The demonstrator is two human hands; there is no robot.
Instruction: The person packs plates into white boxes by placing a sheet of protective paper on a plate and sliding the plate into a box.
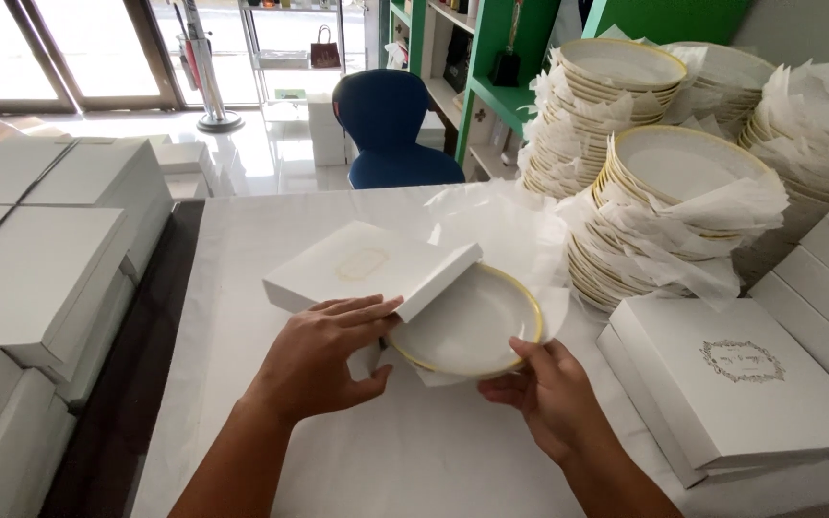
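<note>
Plate, white with a gold rim, was held tilted above the white-covered table, partly tucked under a flat white box lid. Its near rim was pinched by the right hand, fingers curled around the edge. The left hand was laid on the box's near corner, fingers stretched along it, thumb underneath. Tissue paper was spread behind the plate. Stacks of gold-rimmed plates were stood to the right, near closed white boxes.
</note>
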